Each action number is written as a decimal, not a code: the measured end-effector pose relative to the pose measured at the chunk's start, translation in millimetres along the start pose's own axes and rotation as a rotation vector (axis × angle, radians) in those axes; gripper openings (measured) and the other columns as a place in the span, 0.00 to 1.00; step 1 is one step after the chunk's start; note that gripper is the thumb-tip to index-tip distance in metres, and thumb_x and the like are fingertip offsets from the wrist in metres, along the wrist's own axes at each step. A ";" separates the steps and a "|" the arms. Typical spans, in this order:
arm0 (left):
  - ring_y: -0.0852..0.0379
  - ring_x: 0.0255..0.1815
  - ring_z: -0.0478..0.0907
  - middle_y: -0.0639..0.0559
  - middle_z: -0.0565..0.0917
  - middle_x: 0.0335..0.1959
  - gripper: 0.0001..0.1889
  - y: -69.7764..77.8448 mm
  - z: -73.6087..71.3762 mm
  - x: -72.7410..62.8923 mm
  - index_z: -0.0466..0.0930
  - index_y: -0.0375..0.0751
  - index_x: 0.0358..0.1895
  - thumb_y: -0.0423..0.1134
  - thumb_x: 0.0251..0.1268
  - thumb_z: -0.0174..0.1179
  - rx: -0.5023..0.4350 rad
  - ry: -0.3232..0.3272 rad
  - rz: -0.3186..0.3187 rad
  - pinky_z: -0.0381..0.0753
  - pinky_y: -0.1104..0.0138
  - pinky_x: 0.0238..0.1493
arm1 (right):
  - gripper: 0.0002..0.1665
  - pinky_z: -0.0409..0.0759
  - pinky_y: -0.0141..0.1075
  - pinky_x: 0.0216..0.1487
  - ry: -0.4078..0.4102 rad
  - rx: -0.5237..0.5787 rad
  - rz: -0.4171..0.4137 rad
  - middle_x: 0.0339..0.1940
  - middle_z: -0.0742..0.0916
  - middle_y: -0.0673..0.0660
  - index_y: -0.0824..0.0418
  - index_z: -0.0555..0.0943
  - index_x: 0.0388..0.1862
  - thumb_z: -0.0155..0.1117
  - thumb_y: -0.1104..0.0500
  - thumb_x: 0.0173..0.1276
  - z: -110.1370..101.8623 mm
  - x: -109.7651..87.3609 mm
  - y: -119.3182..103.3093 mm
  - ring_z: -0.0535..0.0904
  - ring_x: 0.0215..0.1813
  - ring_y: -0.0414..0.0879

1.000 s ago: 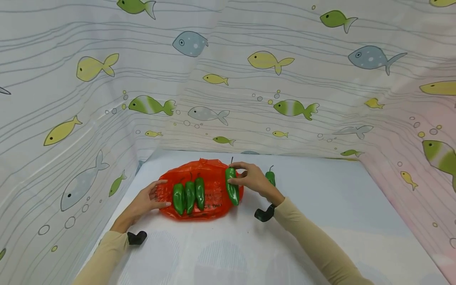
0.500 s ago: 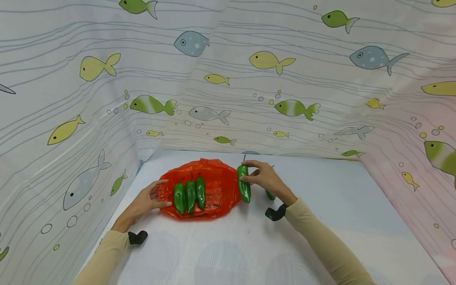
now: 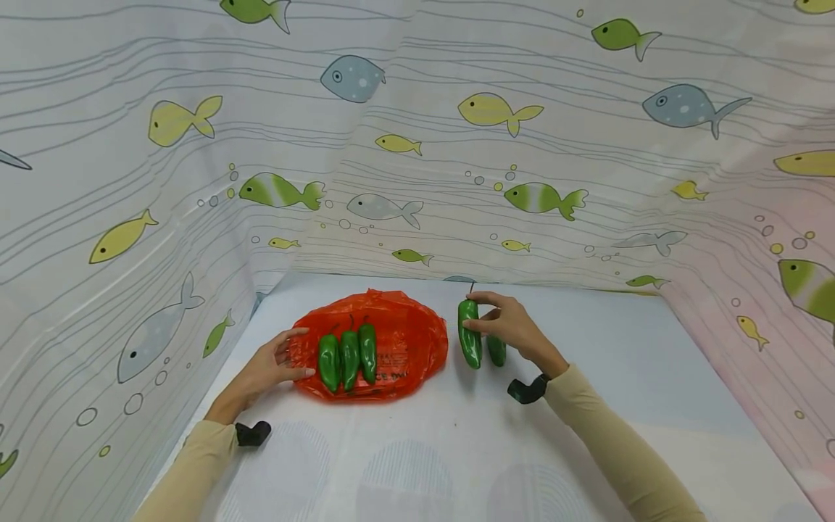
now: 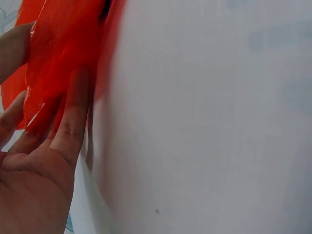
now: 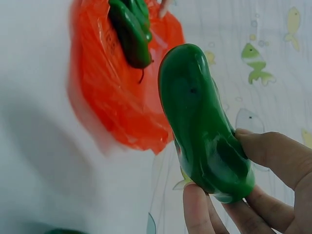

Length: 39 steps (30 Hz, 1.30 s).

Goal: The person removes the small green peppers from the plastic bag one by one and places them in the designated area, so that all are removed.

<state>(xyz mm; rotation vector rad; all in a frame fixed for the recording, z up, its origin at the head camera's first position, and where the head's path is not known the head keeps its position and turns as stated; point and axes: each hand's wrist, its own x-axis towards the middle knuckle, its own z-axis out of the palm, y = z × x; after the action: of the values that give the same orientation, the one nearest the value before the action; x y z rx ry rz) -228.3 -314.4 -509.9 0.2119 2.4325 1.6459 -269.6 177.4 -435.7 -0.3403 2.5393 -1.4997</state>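
My right hand [image 3: 512,324] pinches a glossy green chili pepper [image 3: 469,337] between thumb and fingers, its stem pointing up; the right wrist view shows the same pepper [image 5: 204,117] close. It is just right of a flattened red plastic bag [image 3: 414,333]. Three green peppers [image 3: 349,355] lie side by side on the bag. At the bag's left edge is my left hand [image 3: 264,370], holding the rim. In the left wrist view some fingers [image 4: 70,126] of this hand show dimly through the red plastic. Behind the right hand another green pepper [image 3: 497,351] lies partly hidden on the table.
The white table [image 3: 417,449] bears faint circle patterns. A fish-printed curtain [image 3: 404,167] hangs behind it and along both sides. Each wrist carries a small black camera mount, the left mount [image 3: 253,434] near the table.
My right hand has carried the held pepper rightward, from over the bag's right edge to beside the pepper on the table. The left hand stays at the bag.
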 end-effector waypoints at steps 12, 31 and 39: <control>0.34 0.71 0.68 0.36 0.65 0.76 0.46 3.3 -1.3 0.0 0.61 0.47 0.78 0.39 0.58 0.77 0.017 -0.003 -0.022 0.73 0.46 0.67 | 0.40 0.80 0.53 0.55 0.030 0.035 0.008 0.63 0.83 0.58 0.55 0.74 0.73 0.78 0.49 0.65 -27.4 -9.9 21.6 0.85 0.45 0.54; 0.32 0.74 0.64 0.36 0.63 0.77 0.45 4.5 -0.9 2.7 0.61 0.47 0.78 0.40 0.59 0.76 0.043 -0.005 -0.026 0.67 0.42 0.70 | 0.45 0.77 0.52 0.60 0.091 0.031 0.060 0.74 0.76 0.57 0.57 0.71 0.76 0.77 0.45 0.64 -57.7 -26.3 53.9 0.86 0.50 0.51; 0.32 0.74 0.64 0.36 0.64 0.76 0.45 2.8 -1.7 -0.2 0.61 0.47 0.78 0.39 0.58 0.77 0.038 0.004 -0.042 0.68 0.43 0.70 | 0.45 0.74 0.54 0.64 0.119 0.033 0.062 0.74 0.75 0.60 0.58 0.69 0.77 0.76 0.46 0.66 -72.1 -32.1 63.3 0.85 0.52 0.51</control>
<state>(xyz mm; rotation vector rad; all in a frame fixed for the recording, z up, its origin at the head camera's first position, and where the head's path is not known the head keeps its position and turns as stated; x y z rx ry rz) -228.6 -314.9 -506.7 0.1619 2.4551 1.5858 -264.5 276.5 -455.8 -0.1714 2.5853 -1.5819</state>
